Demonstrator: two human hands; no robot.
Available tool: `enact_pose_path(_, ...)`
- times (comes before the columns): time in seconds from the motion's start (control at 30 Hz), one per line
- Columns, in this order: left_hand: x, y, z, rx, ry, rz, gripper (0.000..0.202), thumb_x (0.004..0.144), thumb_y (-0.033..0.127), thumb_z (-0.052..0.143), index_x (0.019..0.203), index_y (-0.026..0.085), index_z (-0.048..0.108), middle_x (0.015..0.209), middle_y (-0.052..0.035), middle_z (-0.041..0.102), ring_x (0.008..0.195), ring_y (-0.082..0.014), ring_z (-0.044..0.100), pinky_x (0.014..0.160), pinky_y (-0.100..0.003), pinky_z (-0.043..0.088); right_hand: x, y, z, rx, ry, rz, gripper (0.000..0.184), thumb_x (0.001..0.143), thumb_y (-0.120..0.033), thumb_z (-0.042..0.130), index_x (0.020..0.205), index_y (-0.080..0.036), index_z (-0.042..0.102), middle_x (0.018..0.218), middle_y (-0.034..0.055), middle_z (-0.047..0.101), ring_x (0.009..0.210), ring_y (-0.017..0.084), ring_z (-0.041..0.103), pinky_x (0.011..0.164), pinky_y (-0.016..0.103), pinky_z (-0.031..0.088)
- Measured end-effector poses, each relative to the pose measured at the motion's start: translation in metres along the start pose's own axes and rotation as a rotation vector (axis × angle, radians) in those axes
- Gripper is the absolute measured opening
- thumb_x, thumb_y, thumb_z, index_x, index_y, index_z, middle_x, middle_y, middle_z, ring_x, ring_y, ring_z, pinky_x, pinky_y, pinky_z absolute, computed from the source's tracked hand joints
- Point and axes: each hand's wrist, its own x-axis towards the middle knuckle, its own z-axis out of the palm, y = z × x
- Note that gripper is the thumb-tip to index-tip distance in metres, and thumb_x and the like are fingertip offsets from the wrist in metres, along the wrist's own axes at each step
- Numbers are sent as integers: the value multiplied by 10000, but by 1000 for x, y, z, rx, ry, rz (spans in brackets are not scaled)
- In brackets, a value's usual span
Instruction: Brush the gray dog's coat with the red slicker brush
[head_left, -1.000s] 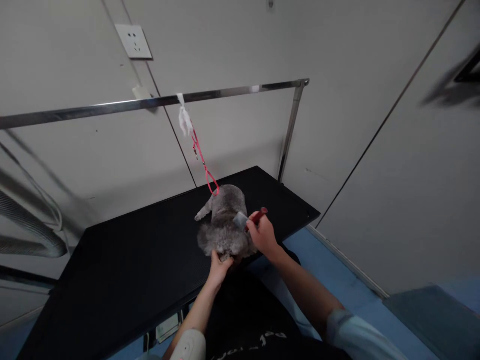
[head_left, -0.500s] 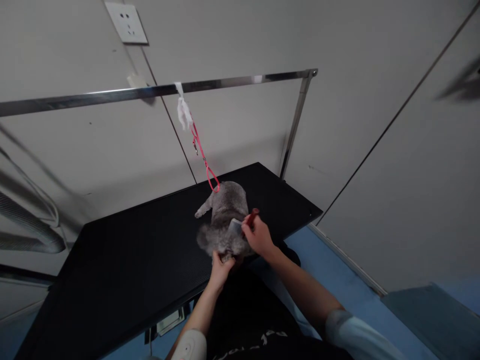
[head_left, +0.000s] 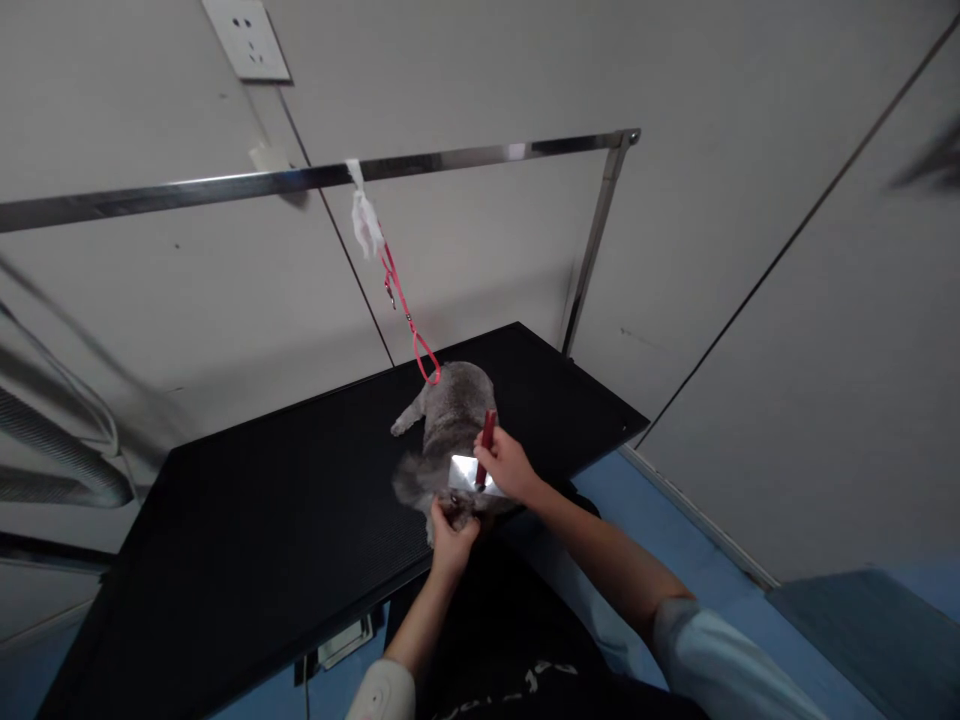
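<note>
A grey dog (head_left: pixel 459 400) lies on the black grooming table (head_left: pixel 300 500), its head toward me and its trimmed back away. My left hand (head_left: pixel 452 540) is closed around the dog's muzzle, thumb and fingers on either side. In my right hand (head_left: pixel 506 465) is a slicker brush (head_left: pixel 487 432) with a dark red handle, gripped near the head. The brush's shiny metal back faces up, and its pins are hidden against the fur on top of the dog's head.
Above the table runs a metal bar (head_left: pixel 450 160). From it, a white tied cloth (head_left: pixel 365 222) and a pink leash loop (head_left: pixel 426 358) hang down to the dog's back. A ribbed grey hose (head_left: pixel 60 440) is at the left, and a wall socket (head_left: pixel 247 40) is higher up.
My right hand has turned the brush, so its handle stands more upright and its metal back faces me, closer to the dog's face. My left hand has shifted slightly on the muzzle.
</note>
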Motion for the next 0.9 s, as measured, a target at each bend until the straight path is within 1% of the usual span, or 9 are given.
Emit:
enact_pose_path(0.07,0,1,1,21,16,30,724,523,168,751,1157,197,404,1035,-79,619,972,-237,619,857,-335,481,1,-1,0,47,117,-33,178,825,-255,525,991,-192,532,853,18,636,665,129,597,658,260,479)
enact_pose_path(0.1,-1,3,2,19,4,37,711,527,164,748,1150,191,408,1021,-82,624,950,-239,625,845,-339,485,0,-1,1,78,117,-51,184,831,-252,516,1006,-195,523,867,21,637,682,131,602,667,261,483)
enact_pose_path(0.23,-5,11,4,10,-8,25,673,520,168,745,1119,185,438,1009,-90,630,931,-254,631,816,-354,495,3,4,4,79,-44,-25,112,804,-250,545,899,-192,532,805,11,631,686,140,603,649,256,488)
enact_pose_path(0.37,-8,16,5,96,45,13,595,523,168,726,1049,198,450,919,-60,627,909,-251,627,805,-350,490,10,7,-1,99,197,-49,174,838,-267,512,995,-192,505,894,34,631,731,143,620,694,266,498)
enact_pose_path(0.5,-8,14,3,94,1,9,553,545,180,716,1010,201,418,927,-61,627,852,-224,637,742,-319,505,12,10,-4,44,1,-31,147,807,-258,556,933,-189,528,811,17,643,707,148,620,673,262,492)
enact_pose_path(0.63,-4,7,-1,45,-63,-12,589,578,254,722,1057,210,384,959,-65,621,790,-204,646,635,-285,504,8,8,-11,-13,180,-26,192,840,-274,515,1008,-182,515,894,47,661,732,148,626,686,263,482)
enact_pose_path(0.7,-3,5,-4,19,-93,-66,640,568,278,743,1084,217,370,947,-67,630,760,-209,648,594,-282,496,2,6,-15,-74,70,-81,193,827,-272,544,1003,-193,532,857,35,666,717,151,627,675,255,470)
enact_pose_path(0.77,-1,4,-6,-6,-111,-94,666,544,290,772,1078,217,379,950,-72,639,787,-221,651,609,-288,503,-3,4,-19,-179,-38,-58,143,804,-263,578,929,-198,557,749,15,656,655,154,614,631,249,450)
enact_pose_path(0.9,0,3,-6,-109,-125,-134,677,556,419,788,1088,229,415,1054,-87,635,908,-238,647,663,-298,528,-7,3,-23,-247,118,-3,161,840,-268,536,986,-199,545,794,36,665,681,160,622,643,254,444)
